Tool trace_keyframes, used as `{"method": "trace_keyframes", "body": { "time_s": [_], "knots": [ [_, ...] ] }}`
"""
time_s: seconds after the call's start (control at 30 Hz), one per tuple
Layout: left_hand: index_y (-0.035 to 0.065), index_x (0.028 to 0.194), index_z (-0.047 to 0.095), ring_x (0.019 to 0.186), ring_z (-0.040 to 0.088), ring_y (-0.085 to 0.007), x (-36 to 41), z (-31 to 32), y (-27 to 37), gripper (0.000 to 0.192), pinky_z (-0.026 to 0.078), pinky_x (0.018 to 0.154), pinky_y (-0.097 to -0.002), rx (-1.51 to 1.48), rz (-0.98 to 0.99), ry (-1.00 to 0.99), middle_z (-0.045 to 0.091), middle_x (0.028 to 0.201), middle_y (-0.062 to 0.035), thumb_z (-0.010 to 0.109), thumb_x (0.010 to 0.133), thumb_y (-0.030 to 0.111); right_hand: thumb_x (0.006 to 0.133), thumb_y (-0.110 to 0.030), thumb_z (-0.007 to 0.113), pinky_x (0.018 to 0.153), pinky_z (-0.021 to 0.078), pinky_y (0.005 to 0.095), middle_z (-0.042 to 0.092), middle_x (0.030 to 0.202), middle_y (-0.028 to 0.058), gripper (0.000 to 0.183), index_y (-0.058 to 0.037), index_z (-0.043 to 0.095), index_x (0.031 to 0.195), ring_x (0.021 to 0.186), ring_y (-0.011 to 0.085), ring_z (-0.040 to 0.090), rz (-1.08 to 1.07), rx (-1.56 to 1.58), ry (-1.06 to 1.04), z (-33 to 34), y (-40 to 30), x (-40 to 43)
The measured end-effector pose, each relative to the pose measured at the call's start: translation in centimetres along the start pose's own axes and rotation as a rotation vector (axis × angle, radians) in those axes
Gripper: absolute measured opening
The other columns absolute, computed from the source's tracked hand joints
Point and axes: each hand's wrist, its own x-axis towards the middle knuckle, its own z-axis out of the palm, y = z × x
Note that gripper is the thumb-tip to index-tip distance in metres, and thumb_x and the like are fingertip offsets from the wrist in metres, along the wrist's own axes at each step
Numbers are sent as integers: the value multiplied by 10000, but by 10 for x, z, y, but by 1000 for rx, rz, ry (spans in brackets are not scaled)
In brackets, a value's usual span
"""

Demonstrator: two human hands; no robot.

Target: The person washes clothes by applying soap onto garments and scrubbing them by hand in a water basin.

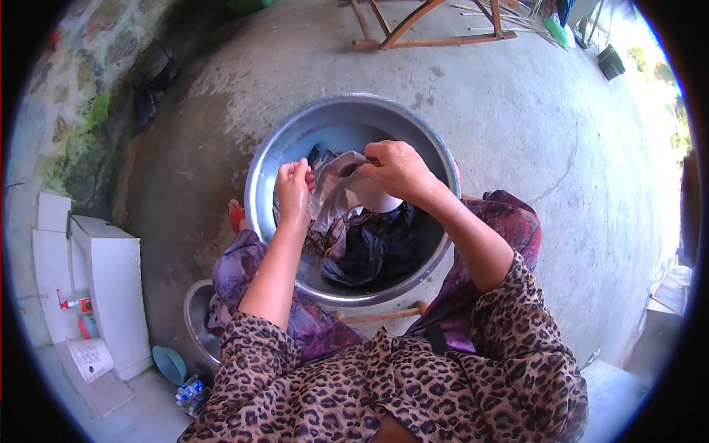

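Note:
A large round metal basin point(349, 300) stands on the floor between my knees, with bluish water and wet clothes in it. My right hand point(396, 166) grips a pale garment point(332, 191) by its upper edge, over the middle of the basin. At the garment's left side is my left hand point(296, 188), its fingers drawn together; whether they pinch the cloth cannot be made out. Below the pale garment lies a heap of dark cloth point(382, 249), and a patterned cloth point(318, 238) lies to its left. The lower part of the pale garment rests on the heap.
At my left knee a smaller metal basin point(193, 318) holds cloth. Beyond it are a teal bowl point(169, 364), plastic bottles point(191, 393) and a white shelf unit point(119, 299). A wooden frame point(437, 41) stands on the concrete floor ahead. A mossy stone wall point(83, 127) runs along the left.

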Motion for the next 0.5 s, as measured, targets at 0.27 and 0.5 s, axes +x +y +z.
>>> {"method": "trace_keyframes", "body": {
  "time_s": [0.27,0.5],
  "knots": [
    [18,1137,606,993,636,-277,-43,25,13,682,506,897,-412,-721,-710,-645,654,1057,-151,430,907,636,768,-180,611,709,532,426,621,839,195,194,-15,612,870,791,354,653,-139,-30,110,81,-38,-35],
    [17,1251,527,1085,602,-254,-41,7,7,417,495,925,-405,-602,-498,-621,605,1187,-141,510,957,312,820,-128,616,726,505,447,615,907,213,193,2,577,957,803,404,617,-63,353,377,53,-40,-14]
  ]
}}
